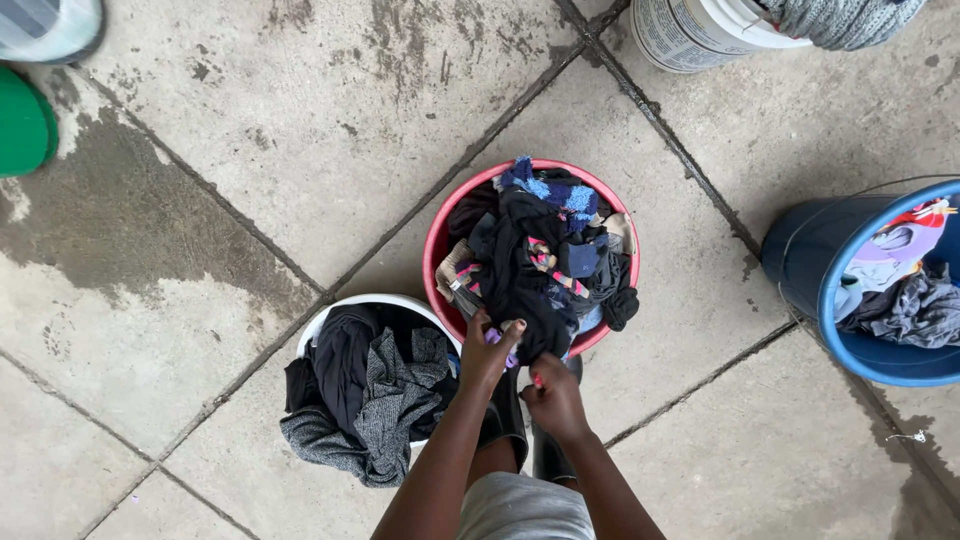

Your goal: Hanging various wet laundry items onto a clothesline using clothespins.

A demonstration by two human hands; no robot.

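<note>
On the concrete floor [300, 130], below the camera, two hands are working at the near edge of a red basin [436, 245]. The left hand [488, 350] is closing its grip on a dark cloth [520, 290] that is hanging over the rim, with a small purple piece showing between the fingers. The right hand [553, 395] is sitting just beside it, a little lower, with the fingers curled together on the lower end of the same dark cloth. The red basin is holding a heap of mixed clothes [560, 235], black, blue and striped; I cannot count the single pieces.

Five containers are showing in all. Touching the red basin on its left side, one white basin [385, 300] is carrying black and grey clothes [370, 400] that are spilling over its rim onto the floor. One blue bucket [800, 260] is standing well apart at the right edge, with grey and coloured cloth inside. One white bucket [690, 35] is standing at the top, with a grey knitted piece [840, 20] hanging over it. One green tub [22, 125] is showing only partly at the left edge. Large wet patches are darkening the floor on the left.
</note>
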